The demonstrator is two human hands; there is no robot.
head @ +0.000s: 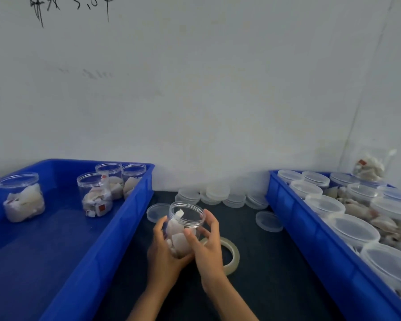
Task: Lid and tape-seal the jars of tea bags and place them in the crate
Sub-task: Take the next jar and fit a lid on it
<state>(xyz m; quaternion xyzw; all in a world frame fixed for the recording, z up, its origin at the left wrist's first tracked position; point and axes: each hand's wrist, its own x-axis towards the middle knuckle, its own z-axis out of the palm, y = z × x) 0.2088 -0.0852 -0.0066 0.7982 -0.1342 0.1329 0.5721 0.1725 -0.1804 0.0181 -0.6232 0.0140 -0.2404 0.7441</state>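
Both hands are grasping one clear jar (186, 224) at the centre of the dark table (264, 262). The left hand (163, 249) is wrapping the jar's side from 9 o'clock, fingers curled round the wall and palm under its lower part. The right hand (207, 242) is gripping it from 3 o'clock, thumb lying across the front and fingers curving behind the rim. The jar is standing open, without a lid, and is holding white tea bags (177, 237), one poking up near the mouth.

Just behind the right hand, at 4 o'clock from the jar, a roll of clear tape (230, 256) is lying flat on the table. A loose lid (156, 212) is lying at 10 o'clock, just beside the jar, and another loose lid (269, 221) is lying at 3 o'clock, nearer the right-hand crate. At 12 o'clock, stacks of lids (220, 195) are sitting against the white wall (195, 89).

At 9 o'clock a blue crate (134, 205) is holding four lidded jars (95, 195) of tea bags: one alone at its left, three clustered in its far right corner. At 3 o'clock a second blue crate (310, 232) is holding many lidded jars, some lying on their sides, with one jar perched on top of the others at its far end.
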